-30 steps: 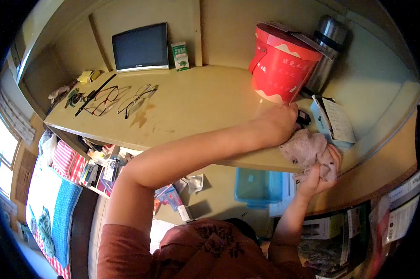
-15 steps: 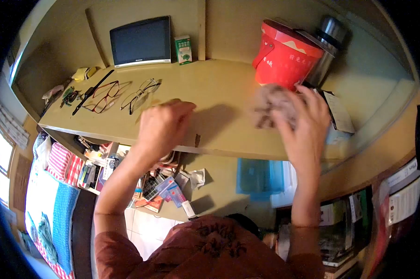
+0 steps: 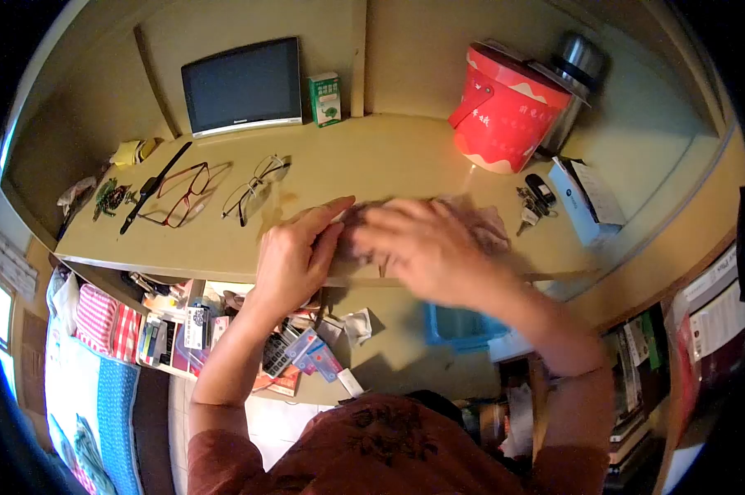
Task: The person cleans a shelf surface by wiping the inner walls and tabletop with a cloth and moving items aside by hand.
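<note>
A greyish-pink crumpled cloth [image 3: 481,224] lies on the yellowish shelf top near its front edge, blurred by motion. My right hand [image 3: 422,247] is over the cloth, its fingers spread and pressing it against the surface. Beside it, my left hand [image 3: 300,247] has its thumb and fingers apart at the cloth's left end; whether it grips the cloth cannot be made out. A brown stain [image 3: 275,210] shows just behind my left hand. Farther left are clear-framed glasses [image 3: 258,188] and red-framed glasses [image 3: 183,194].
A red bucket [image 3: 508,111] and steel flask [image 3: 574,70] stand at the back right, with keys [image 3: 529,216] and a blue box [image 3: 585,202] nearer. A screen [image 3: 243,85] and green-white box [image 3: 325,99] stand behind. Below are a blue container [image 3: 463,326] and cluttered items.
The cloth has moved from the right end of the shelf to its middle front, under my right hand. My left hand has left the keys' area and now rests beside the cloth.
</note>
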The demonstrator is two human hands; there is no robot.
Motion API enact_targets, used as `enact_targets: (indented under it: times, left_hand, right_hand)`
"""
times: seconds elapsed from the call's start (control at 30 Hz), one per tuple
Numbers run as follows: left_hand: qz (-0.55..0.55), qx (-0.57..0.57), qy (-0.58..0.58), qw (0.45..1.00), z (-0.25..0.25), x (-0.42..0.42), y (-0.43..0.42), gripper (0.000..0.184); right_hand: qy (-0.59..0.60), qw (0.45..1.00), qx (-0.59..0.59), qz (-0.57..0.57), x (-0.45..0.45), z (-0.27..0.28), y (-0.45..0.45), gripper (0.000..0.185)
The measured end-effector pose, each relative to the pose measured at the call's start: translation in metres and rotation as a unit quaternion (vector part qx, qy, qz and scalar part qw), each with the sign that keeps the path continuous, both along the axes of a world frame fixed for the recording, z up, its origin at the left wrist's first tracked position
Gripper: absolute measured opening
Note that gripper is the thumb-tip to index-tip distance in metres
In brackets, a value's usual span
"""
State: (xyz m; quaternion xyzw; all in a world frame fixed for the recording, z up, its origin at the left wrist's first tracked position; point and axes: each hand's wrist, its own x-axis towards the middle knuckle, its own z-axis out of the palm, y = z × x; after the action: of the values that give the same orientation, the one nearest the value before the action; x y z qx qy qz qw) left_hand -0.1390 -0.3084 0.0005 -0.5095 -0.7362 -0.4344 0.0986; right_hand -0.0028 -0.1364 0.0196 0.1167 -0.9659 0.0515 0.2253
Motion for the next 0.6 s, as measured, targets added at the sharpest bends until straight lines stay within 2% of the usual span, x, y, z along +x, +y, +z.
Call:
enact_targets:
  times: [0.03, 0.07, 0.1, 0.17, 0.23, 0.27, 0.3, 0.33, 0.37, 0.43, 0.57, 0.6]
  left_hand:
    - [-0.003, 0.007, -0.022, 1.0, 0.003, 0.001, -0.001, 0.033]
    - [0.002, -0.052, -0.091, 0.994, 0.011, 0.004, -0.005, 0.035]
    - [0.001, -0.054, -0.091, 0.994, 0.01, 0.004, -0.005, 0.035]
    - [-0.012, -0.032, -0.021, 0.999, 0.005, 0.002, -0.004, 0.038]
    - [-0.016, -0.003, 0.0, 1.0, 0.002, 0.0, -0.004, 0.037]
    - [-0.025, -0.01, 0.003, 1.0, 0.004, -0.001, -0.005, 0.037]
    - [-0.035, -0.017, 0.006, 0.999, 0.006, -0.001, -0.006, 0.036]
    - [-0.024, -0.018, -0.005, 1.0, 0.008, 0.0, -0.006, 0.025]
    - [-0.028, -0.014, 0.0, 1.0, 0.008, -0.002, -0.006, 0.025]
    - [-0.033, -0.016, 0.006, 0.999, 0.006, -0.003, -0.005, 0.023]
    - [-0.038, -0.009, 0.005, 0.999, 0.005, -0.003, -0.004, 0.022]
    - [-0.028, -0.018, 0.002, 0.999, 0.007, -0.001, -0.004, 0.022]
  right_hand:
    - [-0.018, 0.999, -0.024, -0.024, -0.007, 0.005, 0.016, 0.027]
    - [-0.046, 0.994, -0.005, -0.101, -0.016, 0.008, 0.034, 0.026]
    - [-0.073, 0.981, 0.013, -0.177, -0.027, 0.008, 0.052, 0.026]
    - [-0.105, 0.952, -0.023, -0.285, -0.058, 0.007, 0.09, 0.029]
    - [-0.11, 0.902, 0.123, -0.398, -0.089, 0.006, 0.096, 0.031]
    - [-0.106, 0.902, 0.125, -0.399, -0.11, 0.005, 0.106, 0.031]
    - [-0.152, 0.885, 0.123, -0.423, -0.133, 0.002, 0.121, 0.031]
    - [-0.196, 0.865, 0.12, -0.447, -0.153, 0.0, 0.131, 0.031]
    - [-0.19, 0.863, 0.121, -0.452, -0.168, -0.003, 0.136, 0.031]
    - [-0.119, 0.884, 0.022, -0.452, -0.188, -0.002, 0.139, 0.029]
    - [-0.13, 0.887, -0.004, -0.444, -0.207, 0.014, 0.127, 0.029]
    - [-0.102, 0.905, 0.01, -0.413, -0.207, 0.01, 0.123, 0.028]
